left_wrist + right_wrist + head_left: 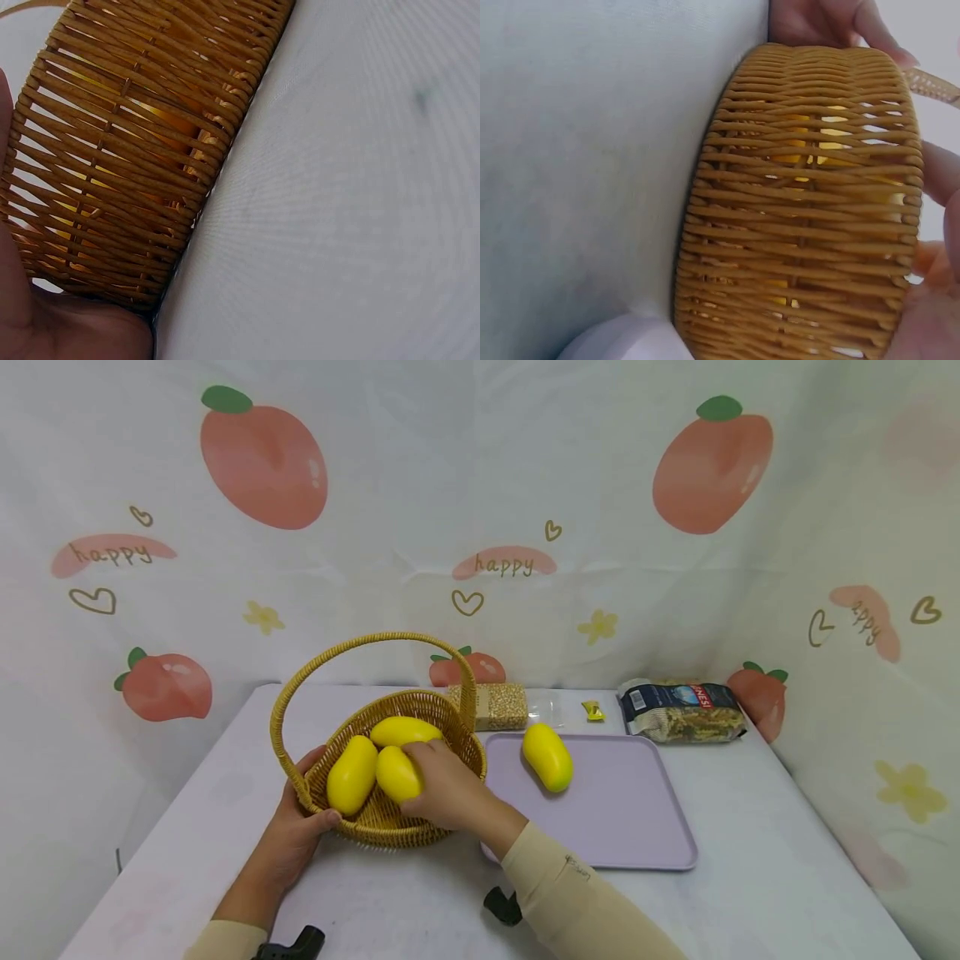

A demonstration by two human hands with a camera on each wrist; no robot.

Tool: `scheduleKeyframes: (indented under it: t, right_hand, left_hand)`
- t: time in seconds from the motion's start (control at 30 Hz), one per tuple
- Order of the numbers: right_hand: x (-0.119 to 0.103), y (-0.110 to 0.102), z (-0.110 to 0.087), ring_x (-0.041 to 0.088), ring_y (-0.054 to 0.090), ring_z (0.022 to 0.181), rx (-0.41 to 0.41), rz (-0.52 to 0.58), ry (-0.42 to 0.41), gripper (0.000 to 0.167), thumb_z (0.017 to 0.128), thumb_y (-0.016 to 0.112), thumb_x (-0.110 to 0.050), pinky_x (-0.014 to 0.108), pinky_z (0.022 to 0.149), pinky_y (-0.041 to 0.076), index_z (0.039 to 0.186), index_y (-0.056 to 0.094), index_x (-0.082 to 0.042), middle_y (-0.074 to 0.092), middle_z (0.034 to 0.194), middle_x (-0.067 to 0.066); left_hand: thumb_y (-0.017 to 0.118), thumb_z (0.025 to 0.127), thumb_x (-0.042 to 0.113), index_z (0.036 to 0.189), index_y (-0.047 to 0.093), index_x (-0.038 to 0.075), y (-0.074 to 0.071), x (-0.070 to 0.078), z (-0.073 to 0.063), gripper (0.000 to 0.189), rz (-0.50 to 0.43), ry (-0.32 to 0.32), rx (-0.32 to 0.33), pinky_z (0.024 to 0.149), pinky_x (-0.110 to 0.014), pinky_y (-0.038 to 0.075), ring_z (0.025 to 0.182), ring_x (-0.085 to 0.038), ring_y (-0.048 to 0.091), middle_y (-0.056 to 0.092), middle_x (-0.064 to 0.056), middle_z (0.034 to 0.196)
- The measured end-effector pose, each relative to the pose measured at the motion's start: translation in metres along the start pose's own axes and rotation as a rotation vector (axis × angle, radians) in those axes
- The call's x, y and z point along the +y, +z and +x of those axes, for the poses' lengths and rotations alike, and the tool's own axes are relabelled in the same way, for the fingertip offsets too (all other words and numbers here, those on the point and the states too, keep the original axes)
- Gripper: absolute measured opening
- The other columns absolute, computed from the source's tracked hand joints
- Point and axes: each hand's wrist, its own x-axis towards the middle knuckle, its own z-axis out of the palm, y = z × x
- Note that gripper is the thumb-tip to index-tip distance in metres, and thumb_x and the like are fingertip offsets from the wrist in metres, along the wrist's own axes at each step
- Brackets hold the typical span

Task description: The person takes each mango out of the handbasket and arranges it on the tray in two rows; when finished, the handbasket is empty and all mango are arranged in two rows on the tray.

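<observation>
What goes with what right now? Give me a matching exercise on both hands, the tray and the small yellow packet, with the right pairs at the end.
Column 1
1. Left hand
2. Tray
3. Right hand
4. Small yellow packet

Column 2
A. Holding a yellow fruit inside the basket
B. On the table, behind the purple surface
C. Gripping the basket's left side
D. Pale purple, with one yellow fruit lying on it

Right pairs: 1-C, 2-D, 3-A, 4-B
</observation>
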Motion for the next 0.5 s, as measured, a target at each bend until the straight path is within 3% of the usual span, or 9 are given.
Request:
scheduleKeyframes:
  t: [0.5]
  right_hand:
    - [0.021,-0.035,-0.052,0.018,0.055,0.120,0.130,0.279,-0.183,0.075,0.094,0.086,-0.027,0.043,0.102,0.052,0.159,0.052,-0.015,0.055,0.149,-0.001]
  left_hand:
    - [0.076,0.102,0.001,0.172,0.021,0.027,0.003,0.002,-0.002,0.093,-0.015,0.001,0.009,0.113,-0.019,0.039,0.147,-0.017,0.037,0.021,-0.009,0.171]
